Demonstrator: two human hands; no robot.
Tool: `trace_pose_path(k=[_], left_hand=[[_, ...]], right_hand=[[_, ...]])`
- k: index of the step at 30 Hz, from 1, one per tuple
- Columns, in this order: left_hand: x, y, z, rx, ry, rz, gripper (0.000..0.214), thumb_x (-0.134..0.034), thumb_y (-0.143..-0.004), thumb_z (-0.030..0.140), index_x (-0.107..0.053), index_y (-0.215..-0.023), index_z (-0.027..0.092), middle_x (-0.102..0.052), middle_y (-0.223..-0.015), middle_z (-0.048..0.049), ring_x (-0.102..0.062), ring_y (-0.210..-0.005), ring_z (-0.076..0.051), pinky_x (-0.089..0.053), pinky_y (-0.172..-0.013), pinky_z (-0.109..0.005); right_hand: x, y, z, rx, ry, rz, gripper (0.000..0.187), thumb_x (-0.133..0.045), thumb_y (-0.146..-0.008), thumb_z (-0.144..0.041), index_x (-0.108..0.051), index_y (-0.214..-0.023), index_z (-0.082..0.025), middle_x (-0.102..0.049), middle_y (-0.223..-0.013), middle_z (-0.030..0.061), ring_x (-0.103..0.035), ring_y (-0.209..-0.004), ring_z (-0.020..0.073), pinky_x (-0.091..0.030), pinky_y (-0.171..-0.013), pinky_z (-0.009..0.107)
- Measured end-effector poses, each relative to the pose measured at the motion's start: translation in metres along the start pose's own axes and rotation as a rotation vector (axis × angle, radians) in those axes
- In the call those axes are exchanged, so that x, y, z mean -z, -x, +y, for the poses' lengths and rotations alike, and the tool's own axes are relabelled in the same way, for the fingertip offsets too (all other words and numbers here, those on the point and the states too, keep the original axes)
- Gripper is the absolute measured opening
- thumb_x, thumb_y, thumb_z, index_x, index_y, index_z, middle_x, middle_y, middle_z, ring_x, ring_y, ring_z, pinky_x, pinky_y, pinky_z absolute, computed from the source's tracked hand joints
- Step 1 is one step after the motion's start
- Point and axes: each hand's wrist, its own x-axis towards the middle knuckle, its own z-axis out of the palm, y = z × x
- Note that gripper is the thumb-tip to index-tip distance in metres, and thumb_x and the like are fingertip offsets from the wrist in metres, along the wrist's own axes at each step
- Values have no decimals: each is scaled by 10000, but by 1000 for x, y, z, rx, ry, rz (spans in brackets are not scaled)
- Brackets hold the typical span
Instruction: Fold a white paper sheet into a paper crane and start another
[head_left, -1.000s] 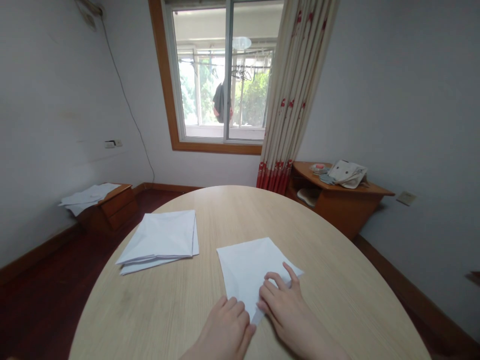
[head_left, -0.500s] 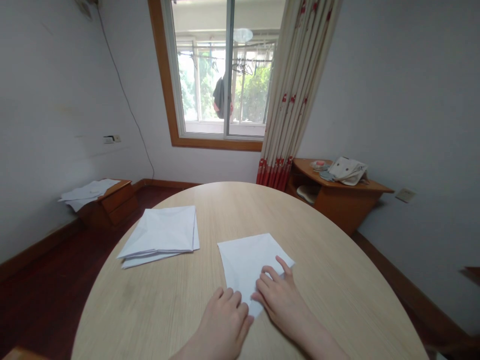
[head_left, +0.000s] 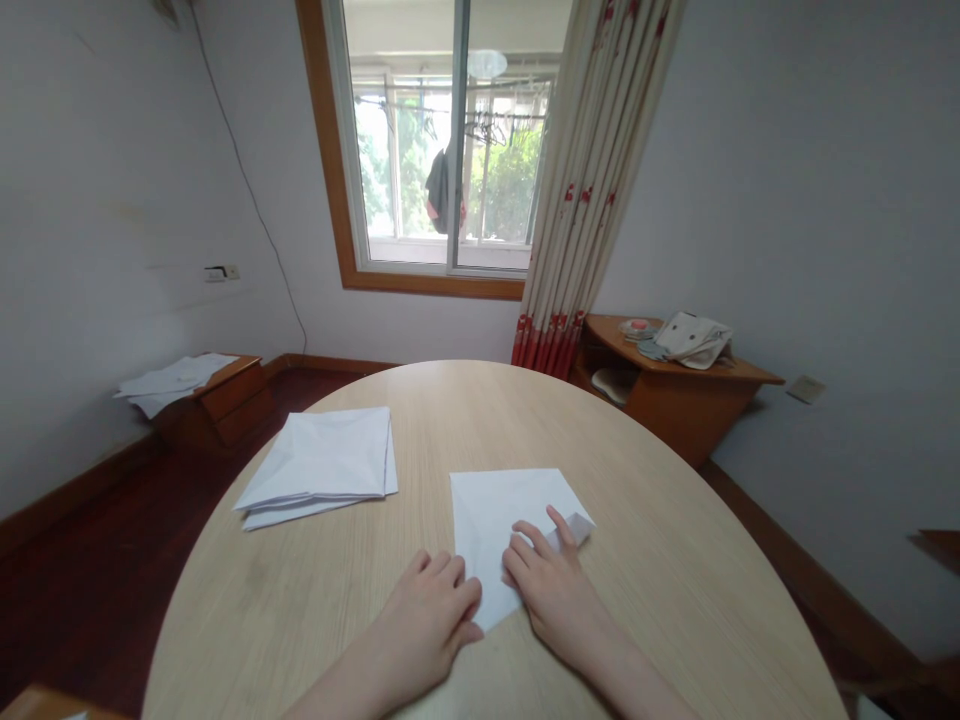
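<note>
White paper, folded into a flat square-like sheet [head_left: 487, 505], lies at six o'clock in the head camera's view, on a round, pale wood-grained table [head_left: 322, 610], under a person's two bare hands. The hands are apart from each other, with part of the sheet showing between them. At half past six, the left hand [head_left: 429, 612] has its fingers curled at the sheet's near left edge and its thumb beside the near corner; whether it pinches the paper cannot be told. At five o'clock, the right hand [head_left: 551, 588] rests over the sheet's near right edge, its fingers bent and slightly parted, the outermost one raised; its grip also cannot be told. Beyond that raised finger, a narrow flap [head_left: 581, 526] is turned up at the sheet's right corner. At eight o'clock, well apart from the hands, a stack of folded white paper [head_left: 337, 455] lies on the table. At nine o'clock stands a low wooden cabinet [head_left: 240, 402] topped with loose papers [head_left: 176, 378]. Twelve o'clock holds a sliding window [head_left: 499, 195]; at one o'clock hangs a cream curtain [head_left: 566, 230] with red flowers. Around three o'clock, a wooden desk [head_left: 675, 425] bears a pale cloth item [head_left: 694, 338].
</note>
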Motion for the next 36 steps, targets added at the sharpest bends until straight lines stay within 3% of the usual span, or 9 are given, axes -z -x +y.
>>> trace_pose_path(k=[12,23,28,33,36], left_hand=[[-7,-1,13,-8,43,-61,85,-562,-913,255,-523,-964,201,-608,-979,-15,-550,-908,-219,-370,-792,-337],[-4,-1,9,-80,24,-44,317,-555,-921,268,-479,-1227,249,-607,-1002,-29,-560,-905,-231,-396,-793,-342],[-2,0,9,-130,-34,-13,346,-566,-913,309,-514,-1253,279,-583,-987,-44,-536,-916,-240,-420,-791,-364],[-7,1,6,-174,12,61,364,-589,-895,364,-557,-1251,292,-528,-1236,-75,-479,-1114,-280,-404,-940,-429],[-14,1,1,-212,21,70,370,-559,-911,384,-566,-1262,266,-423,-1410,-109,-374,-1290,-309,-302,-1064,-482]], right_hand=[[2,-2,10,63,-34,69,176,-507,-816,-46,-533,-765,-212,-647,-794,-16,-492,-1159,199,46,-1101,478],[-6,-1,12,-15,-23,9,63,-573,-857,-163,-543,-822,-206,-665,-859,10,-517,-1087,225,-82,-1032,461],[-3,-2,16,-26,-34,-71,122,-544,-827,-85,-552,-827,-207,-659,-877,16,-496,-1112,222,-93,-1034,459],[-1,-1,20,5,-61,-146,196,-516,-791,-28,-557,-860,-207,-659,-926,30,-486,-1133,222,-110,-1043,464],[-1,-2,20,-5,-61,-133,163,-509,-825,-60,-556,-874,-209,-660,-942,29,-491,-1139,213,-108,-1051,456]])
